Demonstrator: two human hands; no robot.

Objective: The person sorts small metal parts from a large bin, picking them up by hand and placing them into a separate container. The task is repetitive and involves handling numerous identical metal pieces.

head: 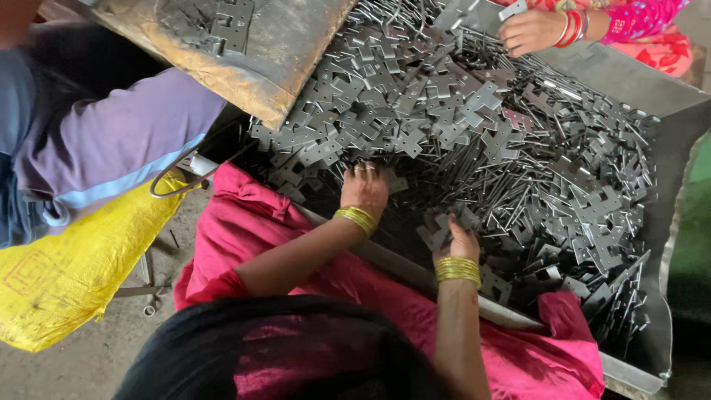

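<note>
Nearest the camera is the person's own dark hair, with pink cloth spread below the forearms and over the near edge of a big metal tray. The tray holds a deep heap of flat grey hinge plates mixed with thin metal pins, tangled and overlapping right across it.

The left hand, gold bangles at the wrist, lies palm down on the near side of the heap with its fingers curled into the plates; whether its grip has closed on 1 piece I cannot tell. The right hand, also bangled, sits further right at the heap's near edge, fingers bent round a plate or 2 that stick up beside it, so its grip looks closed on the hinge plates.

By their look these plates are stiff, thin and fairly light singly, but sharp-cornered and likely to snag on neighbours; the flat middle, pinched between thumb and fingers, seems the safest hold. The pins are probably slippery and roll.

At the far side, a co-worker's hand with red bangles rests on the heap. To the left sit a person in a purple sleeve, a yellow sack and a worn metal sheet.
</note>
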